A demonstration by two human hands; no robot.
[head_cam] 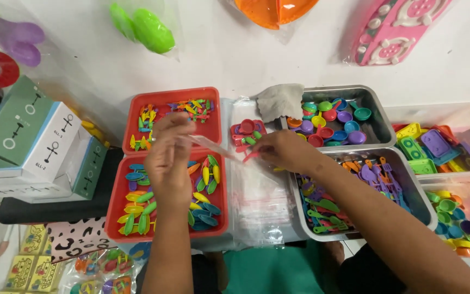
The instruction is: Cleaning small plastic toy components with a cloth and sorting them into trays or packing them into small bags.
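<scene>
My left hand (168,155) hovers over the near red tray (116,209) of small coloured plastic leaf-shaped pieces, pinching one end of a clear plastic bag (213,146). My right hand (283,149) is at the bag's other end, fingers closed on a small red piece (250,157) at its mouth. Just beyond lies a small pink toy tray (247,133) with a red cup and green bits. A stack of clear bags (259,198) lies under my right forearm.
A far red tray (213,128) holds tiny coloured pieces. Two metal trays hold toy cups (333,122) and toy utensils (354,185). Clear bins of toy parts (441,147) stand at the right. Boxes (33,144) sit at the left, bagged toys along the back.
</scene>
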